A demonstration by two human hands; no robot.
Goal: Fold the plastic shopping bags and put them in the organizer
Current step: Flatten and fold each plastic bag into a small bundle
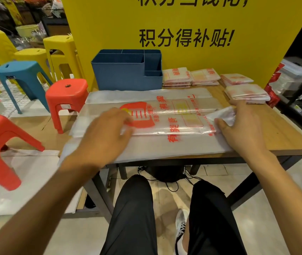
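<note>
bag: long translucent plastic shopping bag with red print (165, 118), half-folded on wooden desk (284, 137)
left hand (108, 133): fingers flat, pressing fold
right hand (242, 126): fingers pinching crumpled handle end
risk: slick film slips, fold springs open

A: Bag (174, 116) under the hands – thin clear plastic film, glossy, creased, red print. Folded bags (246, 92) stacked at the back, same shiny film

B: Table (282, 133)?

A: Wood-look top, matt, smooth; frame under it looks like dark metal. Organizer (120, 74) – blue plastic, matt, faint texture on the walls

B: Stools?

A: Red stool (66, 92), blue stool (19, 70) – moulded plastic, smooth, slight sheen. Yellow board (183, 57) behind is flat and matt with black print. Trousers (133, 214) – black cloth, matt
</note>
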